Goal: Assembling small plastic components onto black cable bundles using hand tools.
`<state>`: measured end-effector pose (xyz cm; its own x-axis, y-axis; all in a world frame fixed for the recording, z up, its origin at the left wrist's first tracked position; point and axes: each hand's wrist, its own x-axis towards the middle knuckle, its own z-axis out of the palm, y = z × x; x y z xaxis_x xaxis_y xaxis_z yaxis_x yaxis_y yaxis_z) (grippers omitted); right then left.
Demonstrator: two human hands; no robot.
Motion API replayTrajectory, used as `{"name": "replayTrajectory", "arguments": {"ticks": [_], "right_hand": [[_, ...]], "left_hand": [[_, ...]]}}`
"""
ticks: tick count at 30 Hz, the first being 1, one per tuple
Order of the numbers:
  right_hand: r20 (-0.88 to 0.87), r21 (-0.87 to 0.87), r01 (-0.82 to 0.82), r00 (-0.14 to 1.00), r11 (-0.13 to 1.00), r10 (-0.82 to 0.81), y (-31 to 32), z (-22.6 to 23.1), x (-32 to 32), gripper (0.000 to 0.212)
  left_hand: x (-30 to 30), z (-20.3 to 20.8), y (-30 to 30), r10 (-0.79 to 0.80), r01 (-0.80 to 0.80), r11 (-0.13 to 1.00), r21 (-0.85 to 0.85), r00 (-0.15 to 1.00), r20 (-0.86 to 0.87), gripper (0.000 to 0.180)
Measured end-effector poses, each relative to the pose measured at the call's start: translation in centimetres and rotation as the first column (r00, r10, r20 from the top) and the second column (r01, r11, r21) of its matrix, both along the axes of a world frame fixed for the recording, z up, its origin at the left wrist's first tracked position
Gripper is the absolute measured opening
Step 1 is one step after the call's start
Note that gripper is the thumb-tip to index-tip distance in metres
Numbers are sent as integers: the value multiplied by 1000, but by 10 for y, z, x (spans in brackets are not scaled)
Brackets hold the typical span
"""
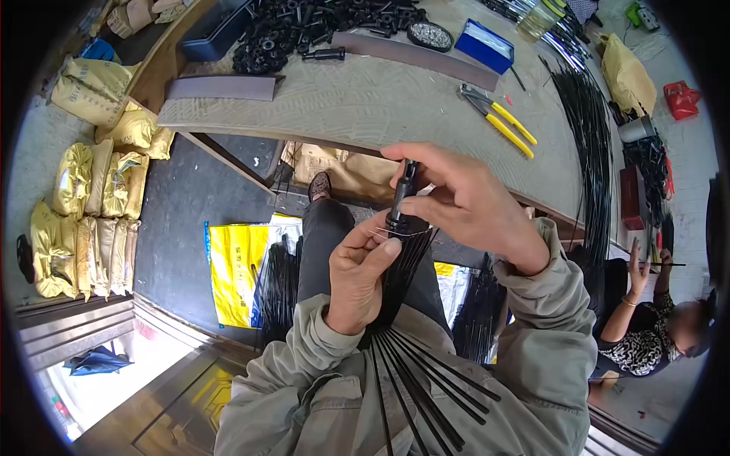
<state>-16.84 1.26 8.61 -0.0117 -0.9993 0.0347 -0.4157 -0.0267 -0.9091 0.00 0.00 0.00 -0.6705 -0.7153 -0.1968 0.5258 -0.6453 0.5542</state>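
Note:
Over my lap, my right hand (475,201) is closed around a black tube-shaped plastic fitting (401,199), its thumb and fingers on the upper part. My left hand (359,283) is closed at the fitting's lower end, pinching a thin pale wire (380,231) there. Thin black rods (403,281) gather just below the fitting, and their other ends fan out (422,387) across my jacket. How the rods join the fitting is hidden by my fingers.
On the workbench (342,99) ahead lie yellow-handled pliers (508,131), a blue box (487,47), a dish of small metal parts (430,36) and heaped black fittings (304,26). Long black rods (582,129) hang at right. Yellow sacks (99,205) stand left. Another person (646,327) works at right.

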Motion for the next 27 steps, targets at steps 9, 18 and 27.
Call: {"name": "replayTrajectory", "arguments": {"ticks": [9,18,27], "right_hand": [[-254,-37,-19,967,999,9,-6,1,8,46],[-147,-150,48,987,988,-70,12,-9,14,69],[621,-60,687,594,724,-511,37,-94,77,80]], "left_hand": [[1,-9,3,100,-102,994,28,994,38,36],[9,-16,4,75,-74,996,-41,997,4,32],[6,-5,3,98,-91,986,-137,994,47,29]]}}
